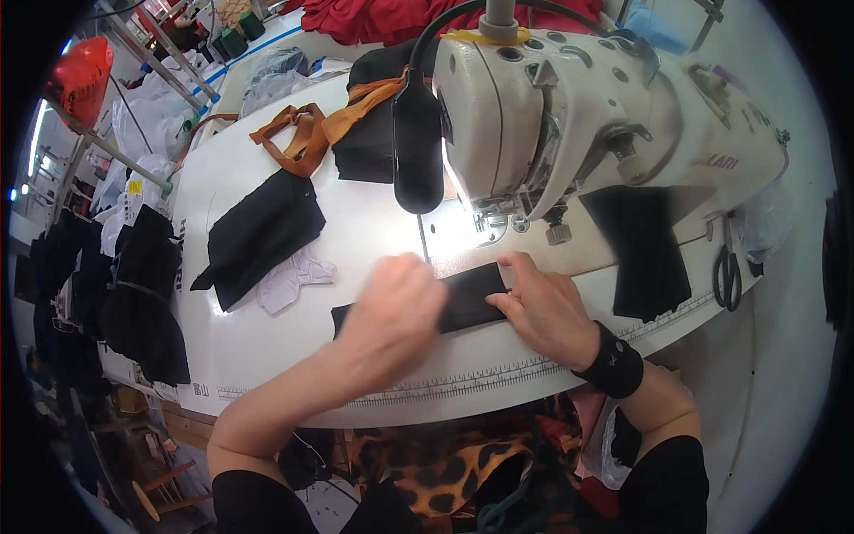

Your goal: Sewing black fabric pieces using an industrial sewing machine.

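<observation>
A folded strip of black fabric [470, 300] lies on the white sewing table [267, 347], just in front of the needle area of an industrial sewing machine [494, 127]. My right hand [547, 304], with a black band on its wrist, pinches the strip's right end between thumb and fingers. Over the strip's left half is my left hand [397, 314], blurred and with its fingers curled. Whether it grips the fabric or only passes above it is not clear. The presser foot [490, 223] is lit by the machine's lamp.
Black fabric pieces [267, 237] and a white scrap [293, 280] lie to the left, near an orange-brown fabric strip [297, 140]. At the right are another black piece [644, 253] and scissors [727, 274]. Tied dark bundles [143, 300] hang over the left edge.
</observation>
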Demonstrator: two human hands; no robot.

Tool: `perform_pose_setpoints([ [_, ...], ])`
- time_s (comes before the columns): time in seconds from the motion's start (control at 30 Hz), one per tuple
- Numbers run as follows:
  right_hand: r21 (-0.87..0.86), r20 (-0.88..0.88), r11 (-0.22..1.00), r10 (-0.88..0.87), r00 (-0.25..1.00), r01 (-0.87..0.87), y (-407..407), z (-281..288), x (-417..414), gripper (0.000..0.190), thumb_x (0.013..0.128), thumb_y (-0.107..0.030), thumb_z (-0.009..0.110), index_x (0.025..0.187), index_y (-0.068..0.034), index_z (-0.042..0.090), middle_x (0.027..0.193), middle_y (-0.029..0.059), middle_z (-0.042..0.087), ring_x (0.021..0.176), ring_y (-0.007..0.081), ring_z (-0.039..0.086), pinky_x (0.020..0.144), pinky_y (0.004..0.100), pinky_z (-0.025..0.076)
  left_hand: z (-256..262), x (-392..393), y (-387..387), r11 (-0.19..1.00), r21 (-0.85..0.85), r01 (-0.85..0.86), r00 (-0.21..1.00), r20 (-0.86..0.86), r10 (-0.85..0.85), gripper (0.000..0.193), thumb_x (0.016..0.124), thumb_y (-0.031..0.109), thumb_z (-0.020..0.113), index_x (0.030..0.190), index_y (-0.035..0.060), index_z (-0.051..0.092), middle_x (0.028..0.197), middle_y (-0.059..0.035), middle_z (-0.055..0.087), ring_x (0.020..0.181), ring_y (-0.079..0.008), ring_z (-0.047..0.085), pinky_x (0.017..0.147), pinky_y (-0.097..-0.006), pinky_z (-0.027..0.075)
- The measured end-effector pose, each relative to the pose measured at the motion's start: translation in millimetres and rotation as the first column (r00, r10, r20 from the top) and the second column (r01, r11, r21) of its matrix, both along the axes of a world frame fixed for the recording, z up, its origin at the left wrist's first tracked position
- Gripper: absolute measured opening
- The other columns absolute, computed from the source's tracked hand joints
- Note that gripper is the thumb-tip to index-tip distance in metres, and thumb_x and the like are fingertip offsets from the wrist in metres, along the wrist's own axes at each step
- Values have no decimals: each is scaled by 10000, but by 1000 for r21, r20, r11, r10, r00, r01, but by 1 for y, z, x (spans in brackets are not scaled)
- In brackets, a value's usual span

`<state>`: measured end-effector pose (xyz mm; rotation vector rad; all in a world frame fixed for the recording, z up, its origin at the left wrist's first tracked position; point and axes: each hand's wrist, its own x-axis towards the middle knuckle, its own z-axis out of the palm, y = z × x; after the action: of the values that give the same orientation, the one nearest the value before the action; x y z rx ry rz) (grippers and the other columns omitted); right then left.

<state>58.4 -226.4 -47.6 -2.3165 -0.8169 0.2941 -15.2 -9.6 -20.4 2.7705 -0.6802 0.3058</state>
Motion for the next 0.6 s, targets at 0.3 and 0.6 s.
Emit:
perform_pose_setpoints([
  [0.3,-22,340,988,151,928,-153,-8,3,-3,404,829,-139,700,1187,-12,562,1071,155,647,976,303,627,756,384,501,-42,5,-22,976,-112,184,979,112,-172,420,754,41,597,1134,-137,586,1238,-272,557,1208,-369,518,1028,-520,408],
  [0.6,-197,608,940,339,718,-277,-11,-14,8,405,825,-161,696,1184,8,611,1303,133,557,1232,292,486,985,404,415,-49,39,-1,972,-143,188,977,132,-170,368,776,28,609,1125,-90,619,1268,-223,568,1235,-347,522,1054,-506,399],
])
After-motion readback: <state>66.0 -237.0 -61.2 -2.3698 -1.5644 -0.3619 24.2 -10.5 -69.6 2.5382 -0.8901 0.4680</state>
